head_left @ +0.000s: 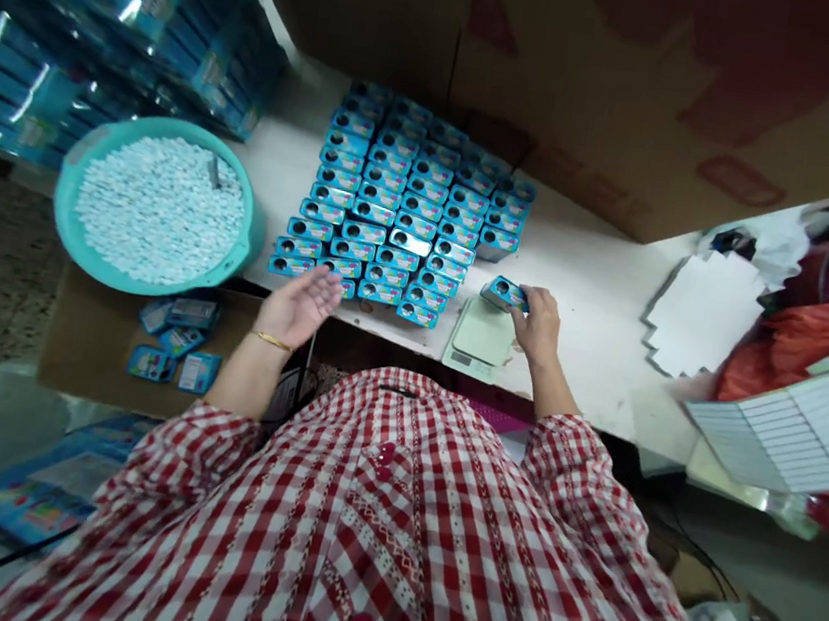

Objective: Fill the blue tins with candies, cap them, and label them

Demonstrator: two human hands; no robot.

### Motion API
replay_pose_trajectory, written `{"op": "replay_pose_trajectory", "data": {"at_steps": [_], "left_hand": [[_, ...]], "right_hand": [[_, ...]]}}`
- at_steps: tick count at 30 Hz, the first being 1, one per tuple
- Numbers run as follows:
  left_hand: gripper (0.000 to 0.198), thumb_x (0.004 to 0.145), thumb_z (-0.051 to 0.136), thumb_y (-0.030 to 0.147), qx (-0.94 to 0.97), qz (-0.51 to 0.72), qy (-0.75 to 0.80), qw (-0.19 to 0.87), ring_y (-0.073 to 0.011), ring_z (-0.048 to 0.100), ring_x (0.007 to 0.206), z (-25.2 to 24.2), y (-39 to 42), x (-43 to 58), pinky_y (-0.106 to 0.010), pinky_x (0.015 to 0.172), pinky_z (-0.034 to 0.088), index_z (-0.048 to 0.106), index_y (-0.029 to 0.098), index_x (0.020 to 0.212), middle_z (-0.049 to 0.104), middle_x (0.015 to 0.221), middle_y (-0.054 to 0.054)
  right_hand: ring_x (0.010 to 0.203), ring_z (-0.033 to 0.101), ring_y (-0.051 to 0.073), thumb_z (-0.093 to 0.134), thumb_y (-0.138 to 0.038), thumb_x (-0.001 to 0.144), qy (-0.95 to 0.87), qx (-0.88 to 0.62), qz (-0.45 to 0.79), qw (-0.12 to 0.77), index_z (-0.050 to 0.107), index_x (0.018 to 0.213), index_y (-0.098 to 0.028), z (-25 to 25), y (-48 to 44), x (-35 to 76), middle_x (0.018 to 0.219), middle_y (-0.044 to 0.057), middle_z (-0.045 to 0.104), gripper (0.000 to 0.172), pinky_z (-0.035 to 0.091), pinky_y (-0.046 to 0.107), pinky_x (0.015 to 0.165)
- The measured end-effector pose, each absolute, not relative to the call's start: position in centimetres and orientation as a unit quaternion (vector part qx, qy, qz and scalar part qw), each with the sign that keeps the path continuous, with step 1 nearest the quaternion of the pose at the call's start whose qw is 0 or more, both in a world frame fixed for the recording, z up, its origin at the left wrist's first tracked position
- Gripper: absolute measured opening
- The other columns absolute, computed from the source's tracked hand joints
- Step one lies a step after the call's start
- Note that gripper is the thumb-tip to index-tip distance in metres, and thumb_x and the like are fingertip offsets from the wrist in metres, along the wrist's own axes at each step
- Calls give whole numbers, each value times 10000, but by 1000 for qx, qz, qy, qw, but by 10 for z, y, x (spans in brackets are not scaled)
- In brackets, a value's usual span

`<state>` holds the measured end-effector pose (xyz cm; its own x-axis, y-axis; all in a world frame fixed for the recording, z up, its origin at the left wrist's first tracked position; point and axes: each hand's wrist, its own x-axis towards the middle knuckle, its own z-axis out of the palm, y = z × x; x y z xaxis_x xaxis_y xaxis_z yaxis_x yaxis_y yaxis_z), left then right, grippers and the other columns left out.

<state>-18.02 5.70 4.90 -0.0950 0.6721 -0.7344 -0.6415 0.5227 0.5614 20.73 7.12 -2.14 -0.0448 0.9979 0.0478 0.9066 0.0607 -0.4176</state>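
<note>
Checked sleeves [569, 452] nearest; we're pinching blue tin [503, 292] in right hand [539, 328] by edges, likely light, stiff, slick; left hand [299, 304] hovering open, empty.

White table [600, 278], brown cardboard wall [602, 72]

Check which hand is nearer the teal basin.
Left. The left hand is open just right of the basin, not touching it. The right hand is much farther right, holding a blue box by the scale.
</note>
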Motion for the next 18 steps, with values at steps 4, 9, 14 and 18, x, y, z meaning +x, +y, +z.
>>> {"op": "replay_pose_trajectory", "data": {"at_steps": [4, 9, 14, 18], "left_hand": [[131, 817, 540, 172, 21, 425, 548, 721, -127, 668, 743, 39, 33, -149, -246, 688, 538, 637, 119, 887, 702, 839, -74], [154, 807, 574, 166, 55, 341, 540, 767, -150, 673, 796, 29, 7, -120, -273, 735, 534, 659, 125, 930, 703, 919, -102], [144, 786, 629, 180, 82, 277, 568, 771, -154, 663, 765, 12, -8, -101, -266, 713, 519, 671, 110, 905, 695, 926, -126], [229, 723, 710, 221, 115, 214, 600, 762, -174, 648, 831, -18, -13, -74, -282, 733, 500, 674, 136, 932, 672, 1035, -137]], "right_hand": [[1043, 507, 258, 515, -225, 800, -697, -677, 151, 181, 578, 1168, -157, -40, 125, 194, 1121, 131, 575, 379, 433, 406, 927], [1156, 489, 238, 516, -314, 842, -665, -691, 182, 216, 475, 1298, -163, -59, 107, 200, 1288, 150, 504, 482, 433, 404, 962], [1375, 200, 363, 662, -507, 715, -738, -635, 228, 0, 303, 1430, -181, -61, 41, 206, 1485, 164, 281, 864, 275, 578, 1057], [1398, -19, 418, 724, -600, 590, -737, -616, 245, -132, 164, 1475, -251, -63, 30, 185, 1553, 116, 76, 1103, 122, 723, 1016]]}}
